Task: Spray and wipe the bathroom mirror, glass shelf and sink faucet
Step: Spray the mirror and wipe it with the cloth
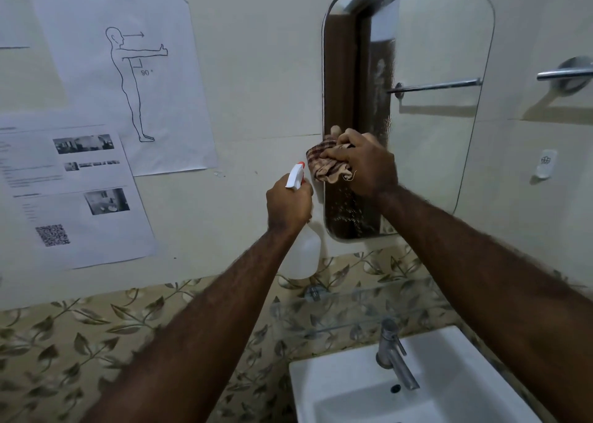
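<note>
A rounded mirror (433,69) hangs on the wall, with spray droplets on its lower left part. My right hand (365,162) presses a checked brown cloth (324,159) against the mirror's left edge, about mid-height. My left hand (288,203) holds a white spray bottle (305,252) with an orange-tipped nozzle, just left of the mirror and below the cloth. A glass shelf (353,310) runs under the mirror. Below it a steel faucet (393,355) stands on the white sink (449,390).
Printed paper sheets (122,69) are taped to the wall on the left. A chrome towel bar (564,74) and a small white hook (545,162) sit right of the mirror. Leaf-patterned tiles (96,342) cover the lower wall.
</note>
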